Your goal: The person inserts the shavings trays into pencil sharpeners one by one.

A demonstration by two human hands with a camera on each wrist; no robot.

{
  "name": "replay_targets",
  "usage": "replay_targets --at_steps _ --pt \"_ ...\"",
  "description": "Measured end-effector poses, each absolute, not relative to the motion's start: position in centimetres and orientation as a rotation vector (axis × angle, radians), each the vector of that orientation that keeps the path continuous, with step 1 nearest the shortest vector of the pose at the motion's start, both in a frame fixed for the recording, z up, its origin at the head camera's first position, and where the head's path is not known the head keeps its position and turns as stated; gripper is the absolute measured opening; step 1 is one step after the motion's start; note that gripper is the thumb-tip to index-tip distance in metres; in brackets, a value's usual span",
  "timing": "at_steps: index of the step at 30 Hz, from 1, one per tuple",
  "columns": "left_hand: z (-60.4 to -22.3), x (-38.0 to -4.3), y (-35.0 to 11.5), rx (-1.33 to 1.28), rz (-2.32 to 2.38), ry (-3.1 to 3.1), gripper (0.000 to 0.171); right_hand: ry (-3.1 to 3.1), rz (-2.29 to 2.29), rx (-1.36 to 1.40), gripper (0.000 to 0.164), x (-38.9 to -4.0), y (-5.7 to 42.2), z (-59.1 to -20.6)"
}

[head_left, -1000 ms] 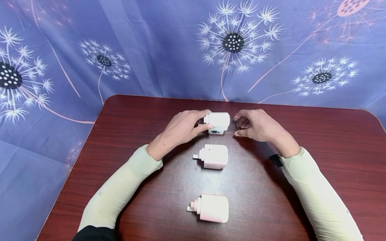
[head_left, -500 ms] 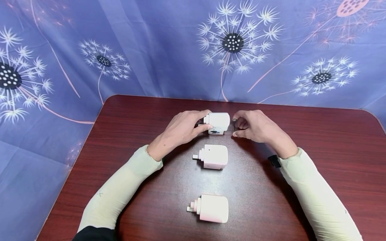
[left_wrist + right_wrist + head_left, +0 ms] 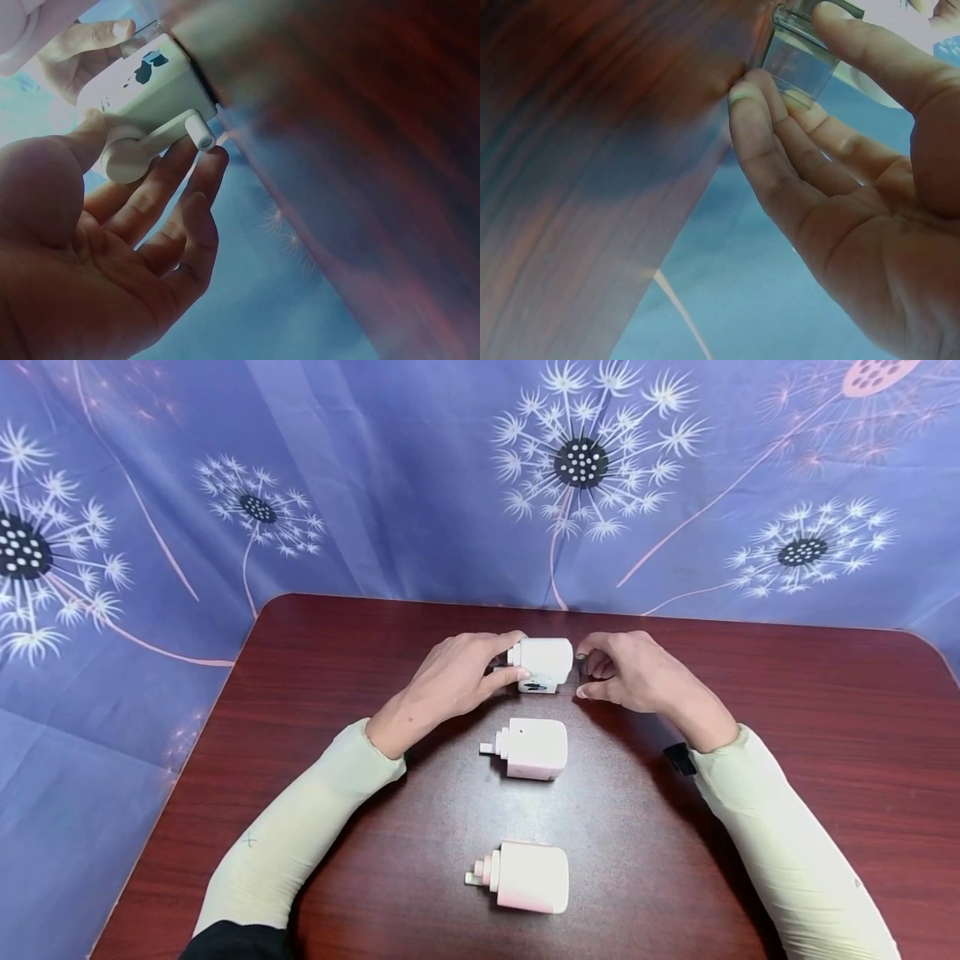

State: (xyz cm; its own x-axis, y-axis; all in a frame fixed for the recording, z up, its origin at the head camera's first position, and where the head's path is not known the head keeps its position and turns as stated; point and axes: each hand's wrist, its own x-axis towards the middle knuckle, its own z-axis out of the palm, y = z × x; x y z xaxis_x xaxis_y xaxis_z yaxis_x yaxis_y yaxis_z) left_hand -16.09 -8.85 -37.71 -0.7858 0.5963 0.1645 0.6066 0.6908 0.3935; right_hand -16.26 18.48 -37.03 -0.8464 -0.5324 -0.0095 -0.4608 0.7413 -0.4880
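A white pump bottle (image 3: pixel 547 656) lies on its side near the far edge of the table, its pump end toward the left. My left hand (image 3: pixel 457 672) grips it near the neck, between thumb and fingers. Dark printing marks the bottle's near side, and its bent spout (image 3: pixel 201 131) shows in the left wrist view. At the opposite end, my right hand (image 3: pixel 630 672) pinches a clear, box-like plastic piece (image 3: pixel 799 64) between thumb and fingers. That piece sits right at the bottle's base, and fingers hide part of it.
Two more pump bottles lie on their sides closer to me: a pale pink one (image 3: pixel 536 747) in the middle and a pinkish-cream one (image 3: pixel 532 877) at the front. A blue dandelion-print cloth (image 3: pixel 420 485) hangs behind the dark red wooden table (image 3: pixel 337 893).
My right hand has shifted slightly left, bringing the clear piece closer to the base of the bottle. The left hand keeps its grip in place, and the other two bottles stay put.
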Motion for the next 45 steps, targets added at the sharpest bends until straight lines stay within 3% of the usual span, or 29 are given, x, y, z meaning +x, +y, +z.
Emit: replay_targets --at_steps 29,45 --pt "-37.60 -16.06 -8.81 -1.024 -0.669 -2.860 0.055 2.786 -0.714 -0.842 0.045 -16.23 18.14 -37.11" --pt "-37.69 -15.99 -8.70 -1.029 -0.688 -2.846 0.055 2.793 -0.727 -0.853 0.038 -16.29 17.78 -37.36"
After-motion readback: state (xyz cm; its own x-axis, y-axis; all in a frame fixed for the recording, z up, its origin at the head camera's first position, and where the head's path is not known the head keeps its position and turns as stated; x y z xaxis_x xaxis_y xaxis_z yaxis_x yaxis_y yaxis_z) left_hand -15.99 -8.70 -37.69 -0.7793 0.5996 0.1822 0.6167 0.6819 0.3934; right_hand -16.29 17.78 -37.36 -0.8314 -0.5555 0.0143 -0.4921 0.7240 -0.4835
